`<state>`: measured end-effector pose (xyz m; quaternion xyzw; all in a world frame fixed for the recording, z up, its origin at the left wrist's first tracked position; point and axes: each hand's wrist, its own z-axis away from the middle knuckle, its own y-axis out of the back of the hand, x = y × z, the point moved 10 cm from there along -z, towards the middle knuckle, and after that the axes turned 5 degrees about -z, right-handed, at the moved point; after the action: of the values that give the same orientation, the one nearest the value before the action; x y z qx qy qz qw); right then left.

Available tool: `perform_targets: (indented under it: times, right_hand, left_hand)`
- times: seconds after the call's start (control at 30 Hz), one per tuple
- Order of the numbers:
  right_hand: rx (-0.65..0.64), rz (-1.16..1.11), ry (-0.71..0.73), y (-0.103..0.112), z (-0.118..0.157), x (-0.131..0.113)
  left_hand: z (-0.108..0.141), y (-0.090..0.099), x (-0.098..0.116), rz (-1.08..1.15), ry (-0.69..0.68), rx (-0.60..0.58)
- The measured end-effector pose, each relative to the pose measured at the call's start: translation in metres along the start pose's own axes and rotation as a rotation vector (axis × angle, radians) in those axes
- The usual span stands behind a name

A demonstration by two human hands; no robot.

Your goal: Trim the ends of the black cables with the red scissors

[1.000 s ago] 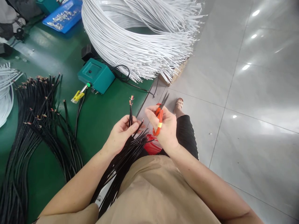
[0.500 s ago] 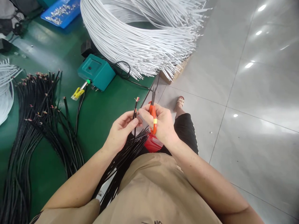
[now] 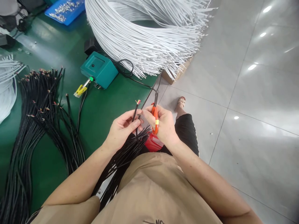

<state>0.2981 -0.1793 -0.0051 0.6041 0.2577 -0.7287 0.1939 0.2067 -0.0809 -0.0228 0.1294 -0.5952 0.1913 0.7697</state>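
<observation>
My left hand (image 3: 123, 127) pinches a black cable (image 3: 135, 111) whose end shows red and yellow inner wires. A second black cable end lies between the fingertips of both hands. My right hand (image 3: 164, 124) is closed around orange-handled scissors (image 3: 156, 115) with a yellow band, their dark blades pointing away from me. Its thumb and finger meet close to the left fingertips. Below the hands, a bundle of black cables (image 3: 127, 149) runs across my lap, beside a red object (image 3: 153, 142).
On the green table (image 3: 100, 118) are a teal device (image 3: 100, 70) with a yellow-tipped part, another black cable bundle (image 3: 35, 102), a big coil of white cables (image 3: 140, 40) and a blue tray (image 3: 67, 14) of small metal parts. A cardboard box (image 3: 178, 73) stands by the edge.
The view has shifted slightly. A second black cable end now stands apart from the first at my left fingertips. Both hands keep their hold.
</observation>
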Motion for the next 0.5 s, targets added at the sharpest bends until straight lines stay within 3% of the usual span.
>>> perform_targets:
  times: [0.1, 0.33, 0.5]
  right_hand:
    - [0.057, 0.167, 0.072, 0.009, 0.004, 0.0]
    - [0.001, 1.001, 0.46, -0.004, 0.02, -0.005]
    - [0.018, 1.253, 0.584, -0.008, 0.025, -0.007]
  left_hand:
    - [-0.001, 0.003, -0.002, -0.015, 0.007, 0.007]
    - [-0.004, 0.007, -0.006, -0.021, 0.033, 0.025]
    - [-0.005, 0.011, -0.005, -0.011, 0.029, 0.059]
